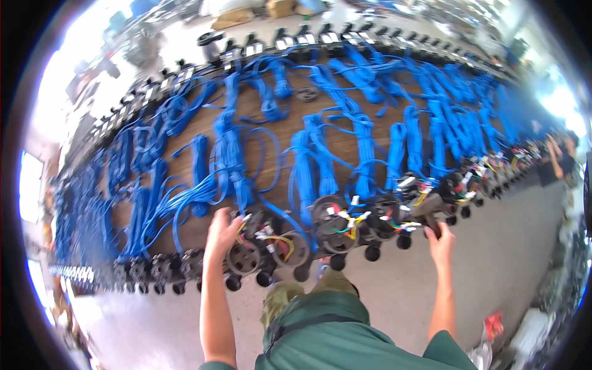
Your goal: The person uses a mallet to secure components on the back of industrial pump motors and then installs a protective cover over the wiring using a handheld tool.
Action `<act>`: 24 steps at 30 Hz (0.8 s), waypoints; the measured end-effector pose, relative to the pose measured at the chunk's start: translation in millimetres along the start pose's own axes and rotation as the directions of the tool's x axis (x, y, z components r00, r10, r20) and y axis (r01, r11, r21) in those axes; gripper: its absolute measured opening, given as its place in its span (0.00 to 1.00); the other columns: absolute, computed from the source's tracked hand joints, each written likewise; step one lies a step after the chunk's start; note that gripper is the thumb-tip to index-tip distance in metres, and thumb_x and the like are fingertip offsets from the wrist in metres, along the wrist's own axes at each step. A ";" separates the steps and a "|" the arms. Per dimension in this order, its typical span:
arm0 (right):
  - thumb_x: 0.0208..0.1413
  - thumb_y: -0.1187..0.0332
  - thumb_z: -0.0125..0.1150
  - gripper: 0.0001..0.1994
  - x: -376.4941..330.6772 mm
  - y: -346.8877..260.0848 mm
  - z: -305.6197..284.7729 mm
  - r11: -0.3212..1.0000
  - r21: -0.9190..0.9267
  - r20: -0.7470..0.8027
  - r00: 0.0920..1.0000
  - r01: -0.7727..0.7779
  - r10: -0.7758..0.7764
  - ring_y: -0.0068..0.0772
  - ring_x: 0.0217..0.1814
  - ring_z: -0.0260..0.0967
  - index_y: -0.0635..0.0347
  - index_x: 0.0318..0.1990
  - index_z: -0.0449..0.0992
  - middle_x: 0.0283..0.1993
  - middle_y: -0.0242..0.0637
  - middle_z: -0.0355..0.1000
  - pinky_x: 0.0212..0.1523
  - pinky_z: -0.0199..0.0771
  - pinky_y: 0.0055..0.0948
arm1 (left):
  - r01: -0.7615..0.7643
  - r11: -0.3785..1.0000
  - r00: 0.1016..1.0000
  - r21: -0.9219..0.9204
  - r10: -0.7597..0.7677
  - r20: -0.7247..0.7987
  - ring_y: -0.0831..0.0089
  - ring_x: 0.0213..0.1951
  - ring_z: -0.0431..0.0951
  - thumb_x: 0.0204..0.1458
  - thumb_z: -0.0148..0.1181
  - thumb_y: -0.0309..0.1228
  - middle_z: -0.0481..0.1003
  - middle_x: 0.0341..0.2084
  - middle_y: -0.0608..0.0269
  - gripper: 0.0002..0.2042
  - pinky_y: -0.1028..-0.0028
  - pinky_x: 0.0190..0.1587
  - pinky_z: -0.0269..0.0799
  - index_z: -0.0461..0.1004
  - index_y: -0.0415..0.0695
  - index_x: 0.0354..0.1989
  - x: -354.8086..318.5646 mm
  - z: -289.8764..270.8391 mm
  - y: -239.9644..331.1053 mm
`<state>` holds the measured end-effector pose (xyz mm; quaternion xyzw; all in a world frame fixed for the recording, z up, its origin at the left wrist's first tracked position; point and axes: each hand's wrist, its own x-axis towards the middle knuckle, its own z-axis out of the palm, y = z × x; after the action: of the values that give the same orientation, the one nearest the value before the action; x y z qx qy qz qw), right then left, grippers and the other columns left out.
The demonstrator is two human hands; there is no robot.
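Observation:
My left hand (222,234) is at the table's near edge, its fingers bent beside an open round black housing (245,256) and thin coloured wires (285,245). Whatever its fingertips grip is hidden. To the right, my right hand (440,242) is closed around the lower end of a dark grey fitting (427,208), which tilts among the housings. Between my hands sits another open round housing (333,216) with white connectors and yellow, green and red wires. Bundled blue cables (233,163) run back from these housings across the table.
A long brown wooden table (271,163) carries many blue cable coils. Black fittings (253,46) line its far edge, and more housings (163,268) stand along the near edge. Another person (558,157) is at the far right. A red packet (493,325) lies on the floor.

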<state>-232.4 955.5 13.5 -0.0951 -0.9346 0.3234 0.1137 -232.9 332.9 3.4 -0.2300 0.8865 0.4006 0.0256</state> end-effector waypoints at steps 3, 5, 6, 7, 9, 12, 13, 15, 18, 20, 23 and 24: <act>0.58 0.62 0.73 0.17 -4.2 -12.2 -5.4 0.969 -0.238 0.025 0.997 0.071 -0.067 0.51 0.39 0.75 0.65 0.45 0.77 0.36 0.47 0.76 0.42 0.74 0.47 | 0.018 0.976 0.962 0.217 -0.076 0.264 0.52 0.55 0.81 0.53 0.66 0.43 0.79 0.54 0.39 0.34 0.59 0.57 0.76 0.71 0.29 0.63 22.1 -4.8 -3.8; 0.58 0.64 0.73 0.15 -7.5 -73.1 -11.8 0.938 -0.285 -0.279 0.919 0.199 -0.279 0.49 0.47 0.74 0.64 0.46 0.76 0.42 0.44 0.75 0.48 0.73 0.48 | 0.217 0.945 0.903 0.245 -0.290 0.317 0.57 0.50 0.82 0.58 0.65 0.46 0.80 0.52 0.42 0.31 0.61 0.55 0.77 0.74 0.32 0.61 13.9 -12.3 37.7; 0.58 0.68 0.71 0.13 -13.5 -113.3 -11.9 0.945 -0.217 -0.314 0.899 0.246 -0.306 0.48 0.47 0.73 0.65 0.44 0.76 0.43 0.43 0.75 0.49 0.72 0.46 | 0.263 0.945 0.892 0.195 -0.316 0.324 0.56 0.51 0.82 0.58 0.63 0.49 0.80 0.53 0.41 0.31 0.60 0.52 0.79 0.76 0.34 0.60 14.9 -15.5 35.3; 0.57 0.67 0.72 0.13 -23.7 -143.8 -4.2 0.969 0.004 -0.236 0.942 0.245 -0.237 0.49 0.45 0.72 0.64 0.43 0.76 0.42 0.42 0.76 0.47 0.72 0.45 | 0.299 0.943 0.879 0.144 -0.331 0.345 0.55 0.52 0.83 0.58 0.62 0.53 0.80 0.53 0.40 0.32 0.59 0.48 0.81 0.77 0.35 0.59 20.7 -15.3 31.0; 0.52 0.60 0.77 0.15 -37.6 -207.7 20.7 0.792 0.012 -0.093 0.789 0.610 -0.607 0.47 0.47 0.73 0.56 0.41 0.78 0.41 0.41 0.76 0.49 0.70 0.46 | 0.222 0.950 0.931 0.217 -0.273 0.241 0.53 0.52 0.83 0.55 0.60 0.64 0.81 0.51 0.41 0.37 0.56 0.49 0.82 0.81 0.40 0.57 22.5 -10.6 40.7; 0.46 0.54 0.79 0.23 -40.5 -239.0 79.6 0.548 -0.061 0.271 0.542 0.834 -0.795 0.42 0.64 0.66 0.52 0.47 0.78 0.56 0.33 0.72 0.62 0.63 0.47 | -0.108 0.910 0.925 0.401 -0.056 0.377 0.51 0.50 0.84 0.46 0.66 0.66 0.84 0.45 0.44 0.39 0.54 0.59 0.76 0.84 0.41 0.53 16.1 -5.0 59.8; 0.47 0.54 0.78 0.22 -31.8 -243.7 93.6 0.490 -0.165 0.326 0.516 0.856 -0.792 0.41 0.63 0.66 0.52 0.47 0.79 0.54 0.32 0.74 0.61 0.63 0.47 | -0.180 0.890 0.850 0.420 -0.074 0.522 0.49 0.50 0.84 0.46 0.69 0.57 0.84 0.44 0.44 0.31 0.55 0.56 0.78 0.85 0.41 0.48 16.2 -9.2 79.4; 0.48 0.55 0.77 0.18 -10.3 -250.5 109.6 0.432 -0.135 0.333 0.452 0.892 -0.828 0.39 0.60 0.68 0.52 0.44 0.82 0.48 0.31 0.78 0.58 0.64 0.47 | -0.153 0.850 0.911 0.504 -0.076 0.405 0.46 0.48 0.84 0.46 0.69 0.45 0.84 0.43 0.41 0.22 0.55 0.53 0.80 0.85 0.38 0.42 34.2 6.0 55.6; 0.47 0.56 0.77 0.12 3.6 -257.9 111.9 0.476 -0.210 0.259 0.518 0.854 -0.815 0.37 0.55 0.70 0.52 0.32 0.85 0.39 0.30 0.80 0.55 0.64 0.44 | -0.246 0.823 0.928 0.512 0.049 0.369 0.44 0.46 0.85 0.48 0.62 0.33 0.83 0.41 0.37 0.16 0.53 0.50 0.81 0.84 0.34 0.40 29.4 9.5 80.8; 0.45 0.57 0.78 0.13 6.0 -256.0 115.9 0.599 -0.174 0.156 0.623 0.781 -0.767 0.35 0.51 0.71 0.53 0.32 0.85 0.37 0.29 0.80 0.52 0.64 0.43 | -0.286 0.833 0.950 0.473 0.183 0.252 0.43 0.45 0.85 0.50 0.64 0.34 0.83 0.39 0.36 0.15 0.53 0.49 0.82 0.84 0.34 0.39 24.6 15.0 94.6; 0.50 0.54 0.78 0.17 4.5 -260.5 119.2 0.783 -0.113 -0.126 0.773 0.611 -0.622 0.41 0.44 0.73 0.58 0.28 0.82 0.31 0.34 0.78 0.45 0.68 0.42 | -0.429 0.877 0.899 0.215 0.438 0.009 0.42 0.41 0.83 0.51 0.65 0.34 0.83 0.35 0.41 0.11 0.51 0.48 0.78 0.82 0.40 0.37 12.2 39.0 106.8; 0.51 0.52 0.77 0.18 6.9 -265.6 120.8 0.847 -0.131 -0.146 0.835 0.515 -0.530 0.42 0.42 0.73 0.57 0.28 0.81 0.30 0.36 0.77 0.43 0.70 0.43 | -0.456 0.860 0.876 0.229 0.480 -0.056 0.43 0.41 0.83 0.53 0.66 0.35 0.83 0.33 0.43 0.12 0.51 0.47 0.78 0.81 0.40 0.38 9.8 47.1 107.9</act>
<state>-299.8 681.5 88.4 0.1306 -0.9241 0.2297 0.2759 -294.5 425.0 44.6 -0.0255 0.9528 0.2863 -0.0977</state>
